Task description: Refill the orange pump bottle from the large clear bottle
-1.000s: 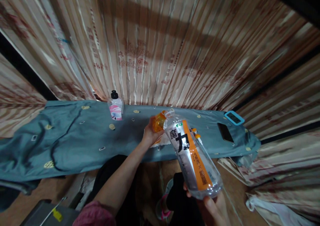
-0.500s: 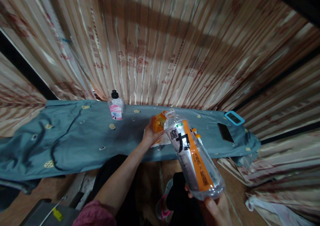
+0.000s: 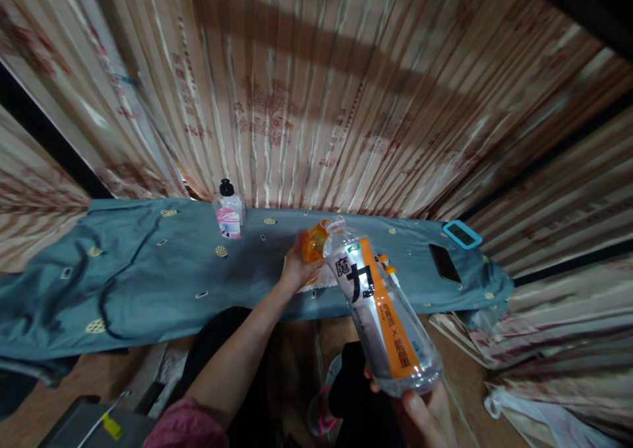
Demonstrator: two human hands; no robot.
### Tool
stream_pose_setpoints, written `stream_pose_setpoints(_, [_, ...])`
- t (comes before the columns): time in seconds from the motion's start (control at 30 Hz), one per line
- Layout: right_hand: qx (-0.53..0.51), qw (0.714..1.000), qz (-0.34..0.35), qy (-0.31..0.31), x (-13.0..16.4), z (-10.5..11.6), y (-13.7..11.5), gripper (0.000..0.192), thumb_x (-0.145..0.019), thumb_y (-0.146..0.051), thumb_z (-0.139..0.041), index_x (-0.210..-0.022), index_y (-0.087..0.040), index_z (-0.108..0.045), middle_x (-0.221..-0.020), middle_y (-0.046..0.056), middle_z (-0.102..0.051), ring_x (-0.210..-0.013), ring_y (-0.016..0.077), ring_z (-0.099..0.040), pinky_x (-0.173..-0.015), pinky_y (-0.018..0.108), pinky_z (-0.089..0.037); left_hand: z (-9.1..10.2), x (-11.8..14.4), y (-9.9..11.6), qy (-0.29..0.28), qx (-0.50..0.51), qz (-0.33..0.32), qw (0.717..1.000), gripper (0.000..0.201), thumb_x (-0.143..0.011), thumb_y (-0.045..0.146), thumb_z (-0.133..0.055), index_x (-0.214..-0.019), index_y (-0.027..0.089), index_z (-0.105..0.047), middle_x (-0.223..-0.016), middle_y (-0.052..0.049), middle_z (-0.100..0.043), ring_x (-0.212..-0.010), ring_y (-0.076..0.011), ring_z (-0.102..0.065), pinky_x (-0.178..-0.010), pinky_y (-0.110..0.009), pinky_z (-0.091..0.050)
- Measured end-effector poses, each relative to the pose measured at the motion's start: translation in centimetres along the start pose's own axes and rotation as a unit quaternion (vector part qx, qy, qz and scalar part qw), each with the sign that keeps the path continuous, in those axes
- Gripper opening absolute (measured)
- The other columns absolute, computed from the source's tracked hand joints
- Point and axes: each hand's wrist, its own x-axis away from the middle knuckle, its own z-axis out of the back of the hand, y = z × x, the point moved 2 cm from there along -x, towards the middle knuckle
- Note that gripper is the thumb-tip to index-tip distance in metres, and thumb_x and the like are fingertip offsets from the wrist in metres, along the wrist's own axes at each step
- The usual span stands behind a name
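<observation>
My right hand (image 3: pixel 422 408) grips the base of a large clear plastic bottle (image 3: pixel 380 309) with an orange and silver label. The bottle is tilted, its uncapped neck pointing up and to the left. In my left hand (image 3: pixel 297 266) is a small orange translucent container (image 3: pixel 315 242), its rim right beside the bottle's mouth. Whether the two rims touch I cannot tell. Below the left hand a white cloth or paper (image 3: pixel 324 278) lies on the table, partly hidden. Behind the bottle, small orange-and-white items (image 3: pixel 388 265) show in part.
A dispenser bottle with a black cap (image 3: pixel 229 214) stands at the back left of the cloth-covered table (image 3: pixel 148 270). A dark phone (image 3: pixel 445 263) and a blue-framed device (image 3: pixel 462 235) lie on the right. Pleated curtains (image 3: pixel 277 105) hang close behind and at both sides.
Hardly anything differs. Both hands hold the bottle and the orange container in nearly the same pose, and the whole view has shifted very slightly.
</observation>
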Motion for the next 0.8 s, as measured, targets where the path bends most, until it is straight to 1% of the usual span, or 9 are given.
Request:
stream_pose_setpoints(0.17, [-0.001, 1.000, 0.000, -0.003, 0.17, -0.22, -0.36, 0.041, -0.060, -0.051, -0.078, -0.089, -0.024, -0.069, -0.069, 0.005, -0.075, -0.068, 0.0209, -0.071, -0.068, 0.024, -0.054, -0.06, 0.00, 0.05, 0.002, 0.002, -0.004, 1.000, 0.063, -0.058, 0.018, -0.074, -0.114, 0.022, -0.046, -0.104, -0.002, -0.066, -0.093, -0.0215, -0.066, -0.083, -0.033, -0.054])
stream_pose_setpoints(0.3, [-0.010, 1.000, -0.012, 0.003, 0.34, -0.34, -0.38, 0.042, -0.059, -0.051, -0.079, -0.089, -0.024, -0.069, -0.070, 0.005, -0.077, -0.070, 0.0205, -0.072, -0.071, 0.023, -0.054, -0.08, -0.04, -0.20, 0.002, 0.000, -0.016, 1.000, 0.064, -0.058, 0.019, -0.075, -0.114, 0.020, -0.046, -0.106, -0.004, -0.066, -0.094, -0.0228, -0.066, -0.085, -0.035, -0.054])
stream_pose_setpoints(0.53, [-0.029, 0.999, -0.020, 0.011, 0.39, -0.35, -0.12, 0.054, -0.057, -0.051, -0.080, -0.100, -0.022, -0.067, -0.082, 0.011, -0.079, -0.076, 0.0286, -0.074, -0.066, 0.029, -0.058, -0.07, -0.04, -0.13, -0.005, 0.002, -0.009, 1.000, 0.063, -0.059, 0.019, -0.075, -0.115, 0.021, -0.045, -0.108, -0.004, -0.066, -0.096, -0.0223, -0.066, -0.085, -0.035, -0.053])
stream_pose_setpoints(0.7, [-0.010, 0.999, -0.029, 0.029, 0.40, -0.35, -0.29, 0.049, -0.051, -0.052, -0.083, -0.088, -0.024, -0.069, -0.072, 0.007, -0.078, -0.069, 0.0239, -0.074, -0.069, 0.027, -0.057, -0.10, -0.03, -0.08, 0.003, -0.012, -0.010, 1.000, 0.064, -0.057, 0.018, -0.075, -0.114, 0.020, -0.046, -0.105, -0.003, -0.066, -0.094, -0.0225, -0.066, -0.084, -0.035, -0.053])
stream_pose_setpoints(0.8, [-0.007, 0.999, -0.031, 0.033, 0.43, -0.44, -0.44, 0.048, -0.049, -0.053, -0.084, -0.084, -0.024, -0.069, -0.069, 0.006, -0.077, -0.068, 0.0216, -0.074, -0.070, 0.024, -0.056, -0.07, -0.02, -0.05, 0.004, -0.014, -0.012, 1.000, 0.063, -0.059, 0.018, -0.074, -0.115, 0.021, -0.047, -0.105, -0.003, -0.066, -0.093, -0.0220, -0.066, -0.083, -0.034, -0.053])
